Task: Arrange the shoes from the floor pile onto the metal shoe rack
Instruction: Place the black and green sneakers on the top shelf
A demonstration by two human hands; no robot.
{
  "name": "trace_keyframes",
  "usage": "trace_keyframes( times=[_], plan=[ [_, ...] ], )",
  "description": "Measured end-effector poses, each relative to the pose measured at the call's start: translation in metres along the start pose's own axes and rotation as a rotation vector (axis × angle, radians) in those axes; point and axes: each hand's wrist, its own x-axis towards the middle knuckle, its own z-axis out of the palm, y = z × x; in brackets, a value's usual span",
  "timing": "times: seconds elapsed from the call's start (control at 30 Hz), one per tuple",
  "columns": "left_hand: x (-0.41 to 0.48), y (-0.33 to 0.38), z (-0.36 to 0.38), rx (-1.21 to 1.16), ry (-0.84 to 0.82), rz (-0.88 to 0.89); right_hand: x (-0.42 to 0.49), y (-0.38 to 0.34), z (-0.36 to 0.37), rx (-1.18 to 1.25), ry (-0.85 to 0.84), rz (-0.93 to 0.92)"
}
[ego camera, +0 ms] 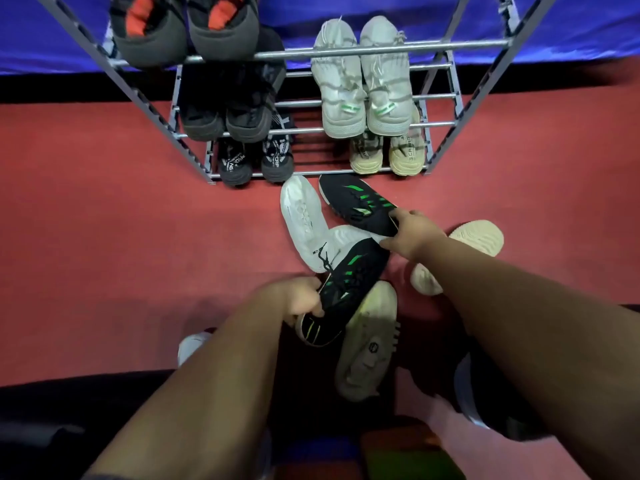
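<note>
Shoes from the floor pile (pixel 341 239) are heaped on the red carpet (pixel 104 220) right in front of the metal shoe rack (pixel 381 49), so the job's only partly done. Two matching black-and-green sneakers are being held, one per hand. The near sneaker (pixel 356 271) is gripped by the left hand (pixel 301 299), with the fingers curled round its side by the opening and its toe laid over a white sneaker (pixel 301 216). The far sneaker (pixel 356 202) is pinched at its heel end between thumb and fingers of the right hand (pixel 412 235), and its toe is pointed at the rack's bottom rail. Whether it's lifted or lying on the carpet can't be told.

A cream shoe (pixel 370 341) is turned sole-up just beside the near sneaker. Two more cream soles (pixel 481 235) are partly hidden behind the right forearm.

On the rack, a black-and-orange pair (pixel 187 29) is parked top left. A white pair (pixel 360 81) with green tabs is set right of it, one level down by the look of it. A black pair (pixel 225 112) is seen under the orange ones. The bottom level is filled by a printed black pair (pixel 256 157) on the left and a beige pair (pixel 386 154) on the right. Blue cloth (pixel 52 46) is hung behind it all.
</note>
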Motion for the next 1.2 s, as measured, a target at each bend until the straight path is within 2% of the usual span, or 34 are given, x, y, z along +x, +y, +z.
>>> trace_keyframes(
  times=[0.1, 0.17, 0.33, 0.47, 0.63, 0.73, 0.83, 0.9, 0.97, 1.07, 1.13, 1.2],
  plan=[
    [-0.015, -0.01, -0.017, -0.274, -0.197, 0.0, 0.005, 0.0, 0.002, 0.008, -0.01, -0.019],
    [-0.023, -0.019, -0.028, -0.407, -0.26, 0.013, 0.008, 0.001, 0.003, 0.033, -0.006, -0.033],
    [-0.041, -0.048, -0.039, -0.497, -0.4, 0.042, 0.011, 0.004, 0.0, 0.058, 0.011, -0.047],
    [-0.05, -0.061, -0.042, -0.605, -0.383, 0.105, 0.01, 0.004, 0.0, 0.052, 0.015, -0.05],
    [-0.043, -0.052, -0.042, -0.835, -0.206, 0.165, 0.009, 0.001, 0.008, 0.032, 0.018, -0.025],
    [-0.026, -0.029, -0.034, -0.972, -0.004, 0.112, 0.008, -0.001, 0.012, 0.033, 0.027, -0.004],
    [0.0, -0.012, -0.024, -0.772, 0.393, 0.04, 0.006, -0.003, 0.018, 0.014, 0.06, 0.003],
    [0.01, -0.005, -0.018, -0.737, 0.552, 0.044, 0.007, -0.005, 0.023, -0.004, 0.082, 0.001],
    [0.012, 0.0, -0.014, -0.729, 0.541, 0.078, 0.009, -0.007, 0.028, -0.037, 0.103, -0.006],
    [0.013, 0.002, -0.007, -0.382, 0.488, 0.023, 0.014, -0.009, 0.034, -0.1, 0.114, -0.032],
    [0.017, 0.0, -0.002, -0.219, 0.559, -0.049, 0.019, -0.01, 0.035, -0.106, 0.115, -0.034],
    [0.019, -0.001, 0.002, -0.209, 0.596, -0.092, 0.025, -0.01, 0.033, -0.12, 0.093, -0.014]
  ],
)
